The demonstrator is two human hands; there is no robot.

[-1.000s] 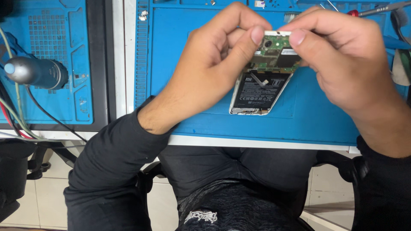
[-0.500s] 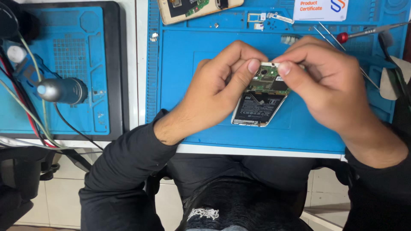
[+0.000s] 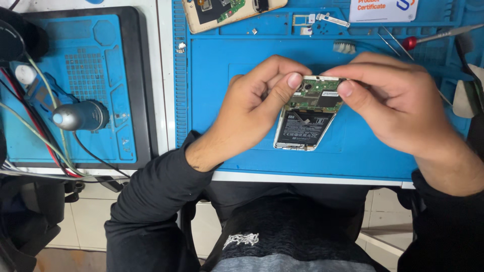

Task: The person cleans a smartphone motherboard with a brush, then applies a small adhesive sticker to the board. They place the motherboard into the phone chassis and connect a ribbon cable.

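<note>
An open phone (image 3: 305, 118) lies in the middle of a smooth blue rubber mat (image 3: 227, 100) on the surface. The phone has no back cover, so you can see a flat black battery (image 3: 304, 128) in the lower part and a green board (image 3: 322, 93) with tiny shiny bits at the top. Its edge is thin and silver. The left hand (image 3: 257, 106) is curled, with the thumb pressed down on the top left corner of the phone. The right hand (image 3: 388, 103) is curled too, with its thumb and first finger pinched close together at the top right corner of the green board. I cannot tell if something very small sits between those fingers. Both arms wear dark sleeves. At the far edge of the mat lies another open phone (image 3: 232, 10) with a gold rim, next to small metal parts (image 3: 322, 20). A screwdriver with a red grip (image 3: 428, 36) and a small white brush (image 3: 345, 47) lie far right. On the left, a second blue mat (image 3: 101, 60) sits in a black tray, with a round grey tool (image 3: 80, 115) and wires on it. There is bare mat below and left of the phone.
</note>
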